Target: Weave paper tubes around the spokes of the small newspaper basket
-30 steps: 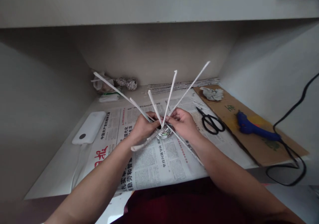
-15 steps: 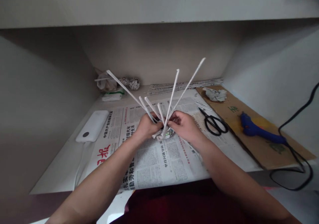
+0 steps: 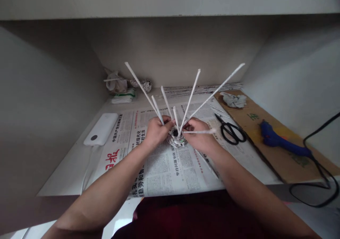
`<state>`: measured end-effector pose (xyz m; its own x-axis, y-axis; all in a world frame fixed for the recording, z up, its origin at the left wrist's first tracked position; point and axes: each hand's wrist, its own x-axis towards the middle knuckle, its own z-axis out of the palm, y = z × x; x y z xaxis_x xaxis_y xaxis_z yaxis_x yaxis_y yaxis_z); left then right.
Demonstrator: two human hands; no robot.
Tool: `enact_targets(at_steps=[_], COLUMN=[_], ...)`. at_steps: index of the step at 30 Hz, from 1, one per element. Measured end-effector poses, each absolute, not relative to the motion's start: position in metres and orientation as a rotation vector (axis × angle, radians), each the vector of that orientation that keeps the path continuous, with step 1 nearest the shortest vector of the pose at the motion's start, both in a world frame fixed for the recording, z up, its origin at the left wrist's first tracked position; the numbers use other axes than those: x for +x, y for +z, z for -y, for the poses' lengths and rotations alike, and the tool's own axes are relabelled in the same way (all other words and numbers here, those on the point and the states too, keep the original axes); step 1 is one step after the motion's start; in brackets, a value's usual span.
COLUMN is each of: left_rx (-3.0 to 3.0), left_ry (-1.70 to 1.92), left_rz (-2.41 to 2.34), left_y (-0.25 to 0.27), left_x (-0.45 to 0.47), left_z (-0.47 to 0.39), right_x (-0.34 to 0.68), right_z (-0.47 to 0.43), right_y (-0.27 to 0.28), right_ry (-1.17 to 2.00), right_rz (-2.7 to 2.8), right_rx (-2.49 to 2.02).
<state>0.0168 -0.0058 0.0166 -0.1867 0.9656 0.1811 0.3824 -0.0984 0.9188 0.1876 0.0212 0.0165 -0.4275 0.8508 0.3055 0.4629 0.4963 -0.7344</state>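
Observation:
Between my two hands, just above the newspaper, is a small round woven paper piece point(image 3: 177, 140) with a dark hollow in its middle. Several white rolled-paper sticks point(image 3: 191, 99) fan up and outward from it. My left hand point(image 3: 158, 128) is closed on its left side, thumb against the rim and the base of a stick. On the right side my right hand point(image 3: 197, 129) pinches the rim where sticks meet it. One thin stick point(image 3: 199, 131) lies across the right fingers, pointing right. The fingertips of both hands are partly hidden.
Newspaper point(image 3: 159, 175) covers the table. Black scissors point(image 3: 230, 131) lie to the right, beside cardboard point(image 3: 255, 125) bearing a blue glue gun point(image 3: 283, 143) and crumpled paper point(image 3: 235, 100). A white power bank point(image 3: 101, 129) is at left. Paper rolls point(image 3: 202, 90) line the back.
The sticks have spread wider apart, and one now points right across my right hand. The woven piece has turned so its hollow shows. My left hand's grip has shifted slightly.

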Motion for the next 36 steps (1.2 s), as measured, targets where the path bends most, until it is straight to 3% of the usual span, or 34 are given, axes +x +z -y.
enact_targets(at_steps=[6, 10, 14, 22, 36], left_rx=[1.235, 1.388, 1.416, 1.285, 1.508], left_ry=[1.189, 0.867, 0.756, 0.906, 0.992], left_rz=[-1.363, -0.990, -0.944, -0.997, -1.160], left_y=[0.026, 0.038, 0.040, 0.033, 0.030], left_x=[0.000, -0.027, -0.039, -0.018, -0.005], left_z=[0.004, 0.004, 0.003, 0.002, 0.004], right_x=[0.189, 0.191, 0.193, 0.190, 0.193], right_z=[-0.024, -0.026, -0.026, -0.020, -0.017], right_y=[0.013, 0.013, 0.017, 0.020, 0.033], right_ry=[0.843, 0.970, 1.020, 0.963, 0.587], right_rz=[2.033, 1.964, 1.962, 2.066, 2.290], right_rx=[-1.139, -1.151, -1.140, -0.976, -0.771])
